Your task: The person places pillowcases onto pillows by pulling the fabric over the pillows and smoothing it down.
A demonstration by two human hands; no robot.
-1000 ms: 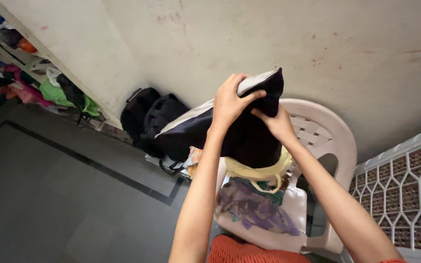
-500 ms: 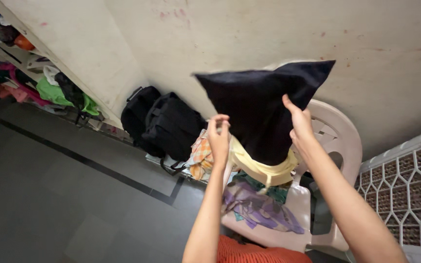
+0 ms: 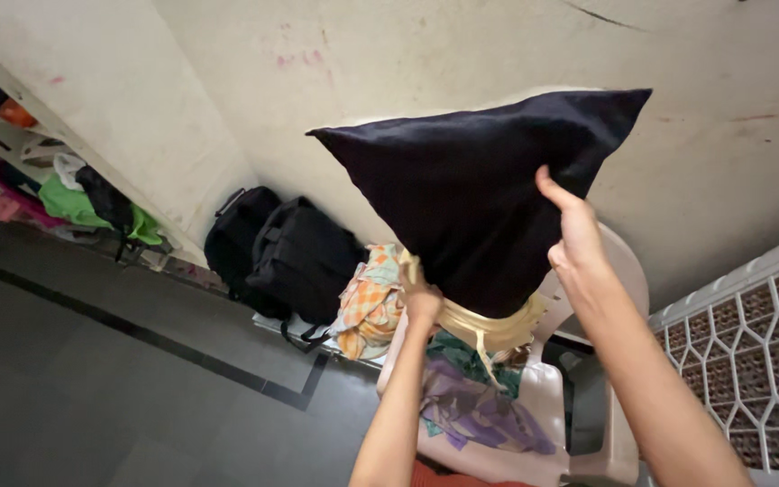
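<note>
Holding a dark navy cloth (image 3: pixel 480 194) up in front of a cream wall (image 3: pixel 407 54), a person works with two bare hands seen from above. Their right hand (image 3: pixel 579 239) grips the cloth's right edge, thumb raised against the fabric and fingers hidden behind it. Their left hand (image 3: pixel 421 298) is closed around the cloth's lower left part, where a pale yellow band of fabric (image 3: pixel 489 325) hangs beneath the dark material; whether that hand pinches the dark cloth, the yellow fabric or both cannot be told. The cloth is spread into a wide, roughly triangular shape, its upper corners pointing left and right, and it hangs over a white plastic chair (image 3: pixel 543 424). On the chair's seat lie crumpled clothes, among them a purple patterned piece (image 3: pixel 480 415) and a green one (image 3: pixel 462 356). An orange and white checked cloth (image 3: pixel 371 302) is draped just left of the chair. Further left, two black backpacks (image 3: pixel 286 252) lean against the wall on a dark tiled floor (image 3: pixel 92 388). Along the wall at far left sit more clothes in green, pink and black (image 3: pixel 65 198). A white lattice panel (image 3: pixel 759 334) stands at the right edge.
</note>
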